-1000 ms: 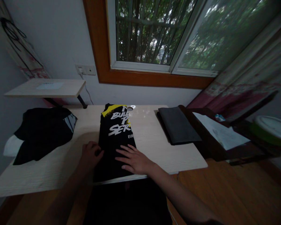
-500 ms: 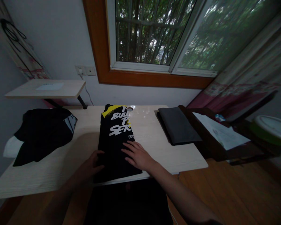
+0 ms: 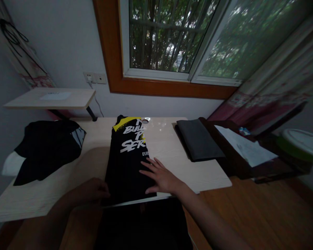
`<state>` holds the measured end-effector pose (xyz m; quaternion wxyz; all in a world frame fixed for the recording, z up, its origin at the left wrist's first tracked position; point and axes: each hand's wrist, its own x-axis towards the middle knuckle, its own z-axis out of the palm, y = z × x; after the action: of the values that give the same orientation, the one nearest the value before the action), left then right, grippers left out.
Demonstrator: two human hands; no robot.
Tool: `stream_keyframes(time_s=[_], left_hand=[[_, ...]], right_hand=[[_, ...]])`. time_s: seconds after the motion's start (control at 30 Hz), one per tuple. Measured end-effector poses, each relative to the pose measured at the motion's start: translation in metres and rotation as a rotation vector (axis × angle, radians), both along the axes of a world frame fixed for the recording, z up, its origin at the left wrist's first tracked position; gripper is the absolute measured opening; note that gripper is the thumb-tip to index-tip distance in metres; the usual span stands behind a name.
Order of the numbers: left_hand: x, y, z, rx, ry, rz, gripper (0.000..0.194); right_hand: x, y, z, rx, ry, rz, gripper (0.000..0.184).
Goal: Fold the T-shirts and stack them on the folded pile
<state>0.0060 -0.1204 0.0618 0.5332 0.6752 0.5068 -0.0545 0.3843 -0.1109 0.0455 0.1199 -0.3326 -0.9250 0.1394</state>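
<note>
A black T-shirt [image 3: 127, 170], folded into a long narrow strip with white lettering and a yellow patch at its far end, lies on the table [image 3: 169, 149] in front of me. At its near left edge my left hand [image 3: 96, 189] is closed, fingertips pinching the cloth near the corner. My right hand [image 3: 160, 175] is spread open, its fingers resting flat on the right side of the shirt and the thumb close to the near edge.
A heaped black garment [image 3: 50, 149] lies at the left, with something white under it. Behind it stands a small raised shelf [image 3: 78, 97]. On the right is a folded dark grey cloth [image 3: 200, 139], beside a dark stand [image 3: 232, 128] bearing papers.
My left hand has drawn nearer to me along the shirt's left edge and closed at the corner. My right hand has shifted slightly right and nearer, fingers spread wider.
</note>
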Motion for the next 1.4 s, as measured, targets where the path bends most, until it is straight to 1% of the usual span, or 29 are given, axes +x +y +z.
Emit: stream_keyframes(time_s=[0.1, 0.17, 0.2, 0.27, 0.33, 0.4, 0.43, 0.47, 0.53, 0.63, 0.77, 0.87, 0.97, 1.13, 1.23, 1.3, 1.4], left_hand=[[-0.006, 0.008, 0.005, -0.004, 0.035, -0.062, 0.045], [-0.007, 0.015, 0.007, 0.037, 0.043, -0.082, 0.05], [-0.007, 0.02, 0.008, 0.083, 0.04, -0.073, 0.051], [-0.004, 0.031, 0.006, 0.239, 0.02, -0.015, 0.047], [0.001, 0.044, 0.001, 0.431, -0.005, 0.088, 0.041], [0.008, 0.058, -0.005, 0.591, -0.011, 0.197, 0.037], [0.011, 0.064, -0.009, 0.646, -0.002, 0.246, 0.037], [0.014, 0.071, -0.012, 0.688, 0.013, 0.289, 0.037], [0.02, 0.083, -0.018, 0.743, 0.051, 0.361, 0.038], [0.027, 0.101, -0.025, 0.781, 0.132, 0.449, 0.037], [0.034, 0.123, -0.027, 0.771, 0.204, 0.541, 0.041], [0.039, 0.136, -0.026, 0.784, 0.189, 0.586, 0.045], [0.044, 0.144, -0.023, 0.801, 0.147, 0.601, 0.047], [0.051, 0.142, -0.016, 0.838, 0.024, 0.705, 0.04], [0.05, 0.136, -0.016, 0.846, -0.022, 0.761, 0.038], [0.048, 0.132, -0.019, 0.846, 0.006, 0.753, 0.036], [0.045, 0.126, -0.024, 0.857, 0.126, 0.691, 0.034]], right_hand=[[0.003, 0.001, 0.002, -0.025, 0.044, 0.012, 0.09], [0.003, 0.004, 0.001, -0.032, 0.086, -0.003, 0.083], [0.003, 0.006, 0.0, -0.027, 0.112, -0.025, 0.075], [0.001, 0.013, -0.003, 0.005, 0.167, -0.106, 0.057], [-0.003, 0.021, -0.006, 0.053, 0.208, -0.237, 0.043], [-0.008, 0.031, -0.01, 0.092, 0.223, -0.381, 0.037], [-0.011, 0.035, -0.011, 0.103, 0.221, -0.441, 0.036], [-0.014, 0.039, -0.013, 0.108, 0.213, -0.484, 0.035], [-0.022, 0.045, -0.014, 0.106, 0.185, -0.527, 0.034], [-0.033, 0.048, -0.016, 0.105, 0.139, -0.531, 0.035], [-0.045, 0.047, -0.016, 0.126, 0.109, -0.476, 0.034], [-0.049, 0.045, -0.016, 0.151, 0.111, -0.439, 0.034], [-0.05, 0.044, -0.016, 0.171, 0.113, -0.423, 0.035], [-0.05, 0.043, -0.017, 0.187, 0.093, -0.371, 0.037], [-0.05, 0.04, -0.018, 0.168, 0.061, -0.343, 0.042], [-0.049, 0.039, -0.018, 0.153, 0.038, -0.335, 0.045], [-0.048, 0.036, -0.017, 0.142, 0.014, -0.317, 0.049]])
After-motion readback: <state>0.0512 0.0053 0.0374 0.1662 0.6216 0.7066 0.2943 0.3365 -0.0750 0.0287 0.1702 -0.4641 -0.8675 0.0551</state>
